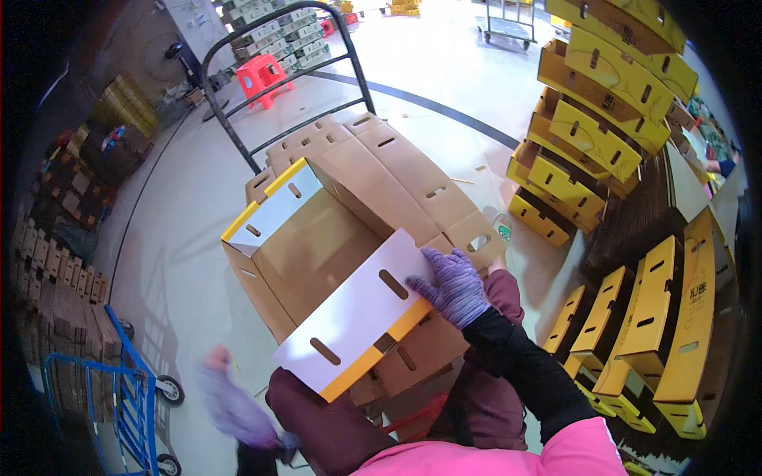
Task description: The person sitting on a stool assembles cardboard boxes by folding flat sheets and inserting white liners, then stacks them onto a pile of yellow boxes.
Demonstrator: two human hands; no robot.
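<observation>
A partly folded cardboard box (313,262), brown inside with white and yellow end panels, lies tilted in front of me above my knees. My right hand (456,289), in a purple-grey knitted glove, grips the right end of its near white panel (357,317), thumb on the white face. That panel has two slots and a yellow strip along its lower edge. Off to the left of the box, my gloved left hand (234,401) is smeared by motion near my knee. A thin yellow sliver shows by its fingertips; whether they hold it is unclear.
Flat slotted cardboard sheets (389,170) lie under and beyond the box, by a dark-framed cart handle (290,79). Yellow boxes are stacked at the right (595,119), with more (651,317) nearer. A blue trolley (135,404) stands lower left; a red stool (262,78) is beyond.
</observation>
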